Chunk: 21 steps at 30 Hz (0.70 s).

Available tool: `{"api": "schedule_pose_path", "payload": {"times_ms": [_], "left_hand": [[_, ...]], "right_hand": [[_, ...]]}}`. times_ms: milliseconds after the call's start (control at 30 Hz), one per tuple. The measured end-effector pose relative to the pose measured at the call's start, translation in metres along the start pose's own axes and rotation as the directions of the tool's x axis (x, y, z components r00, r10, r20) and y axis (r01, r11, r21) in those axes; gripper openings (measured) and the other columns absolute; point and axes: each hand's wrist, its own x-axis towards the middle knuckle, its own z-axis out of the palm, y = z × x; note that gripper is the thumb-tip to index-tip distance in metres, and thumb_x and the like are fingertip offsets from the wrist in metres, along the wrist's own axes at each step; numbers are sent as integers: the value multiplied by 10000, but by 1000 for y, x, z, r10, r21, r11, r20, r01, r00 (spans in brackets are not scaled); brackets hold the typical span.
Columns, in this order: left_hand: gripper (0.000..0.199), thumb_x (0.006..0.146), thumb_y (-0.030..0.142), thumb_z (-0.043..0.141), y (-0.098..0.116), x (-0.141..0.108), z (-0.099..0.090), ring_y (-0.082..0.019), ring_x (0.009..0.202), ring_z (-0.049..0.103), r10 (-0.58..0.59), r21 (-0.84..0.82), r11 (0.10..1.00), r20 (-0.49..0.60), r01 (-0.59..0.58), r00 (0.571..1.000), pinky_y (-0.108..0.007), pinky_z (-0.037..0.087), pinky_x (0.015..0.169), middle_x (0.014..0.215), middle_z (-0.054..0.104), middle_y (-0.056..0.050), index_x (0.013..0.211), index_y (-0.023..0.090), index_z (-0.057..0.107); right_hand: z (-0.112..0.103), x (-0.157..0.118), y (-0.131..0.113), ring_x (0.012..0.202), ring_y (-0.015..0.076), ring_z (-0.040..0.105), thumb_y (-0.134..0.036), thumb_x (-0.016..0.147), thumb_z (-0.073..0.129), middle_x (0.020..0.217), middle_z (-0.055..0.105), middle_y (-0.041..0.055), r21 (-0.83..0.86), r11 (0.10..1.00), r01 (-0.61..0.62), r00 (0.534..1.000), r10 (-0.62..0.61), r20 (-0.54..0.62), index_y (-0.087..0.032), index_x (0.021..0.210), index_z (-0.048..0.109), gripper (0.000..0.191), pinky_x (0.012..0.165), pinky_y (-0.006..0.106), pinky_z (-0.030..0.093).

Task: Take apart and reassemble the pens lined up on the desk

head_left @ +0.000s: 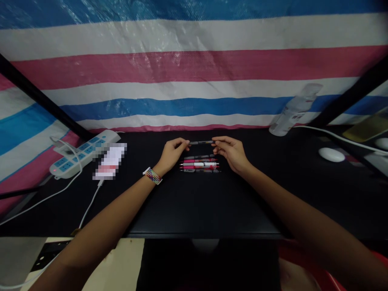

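Observation:
A dark pen [201,142] lies level between my two hands, pinched at its two ends. My left hand [175,153] closes its thumb and fingers on the left end, and a multicoloured woven band circles that wrist. On the right end are the fingertips of my right hand [230,151]. Just nearer to me, several pens lie side by side in a row: a dark one [198,157] at the back, pink and white ones [200,165] in the middle, and a grey-black one [200,171] in front.
On the left, a white power strip [86,153] and a blurred-out phone [110,161] trail white cables over the black table [206,206]. A clear bottle [294,111] leans at the back right. Beyond it are a white mouse [331,154] and a cable. Striped sheeting [194,66] hangs behind.

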Motion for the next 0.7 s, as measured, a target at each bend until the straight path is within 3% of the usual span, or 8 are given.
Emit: {"api": "schedule_pose_path", "payload": {"times_ms": [100,400,500,600,700], "left_hand": [[115,948,320,777,-3,0,0,-193,819,711,20,-49,999,-9,-20,1000,-326,549,783,886,803,-48,943,213,818],[159,942,328,794,-3,0,0,-211,942,750,43,-54,997,-41,-45,998,-348,579,858,1047,837,-70,1042,211,838],[161,942,333,794,-2,0,0,-205,927,748,50,-50,997,-64,-53,997,-347,583,850,1041,838,-60,1046,217,835],[155,940,326,795,-2,0,0,-200,913,742,53,-49,997,-87,-58,995,-346,586,848,1030,836,-54,1045,218,831],[170,937,341,804,-2,0,1,-198,906,736,55,-51,997,-84,-60,995,-335,576,826,1022,833,-56,1046,213,833]], "right_hand": [[-1,0,0,701,164,670,-302,824,839,881,774,67,3,1000,-15,1000,15,-7,-212,966,841,168,757,391,603],[2,-2,-6,705,173,648,-273,804,841,845,750,59,77,996,-41,999,38,38,-200,992,833,201,740,383,582],[4,-3,-14,717,184,640,-264,843,766,796,726,58,231,959,-166,983,144,111,-180,1050,833,233,725,360,576],[5,-4,-21,731,192,640,-278,897,646,835,744,95,375,867,-329,943,277,187,-137,1110,819,309,711,342,591],[5,-4,-23,744,185,655,-232,899,605,890,763,115,484,787,-382,924,323,204,-109,1164,788,345,702,312,611]]}}
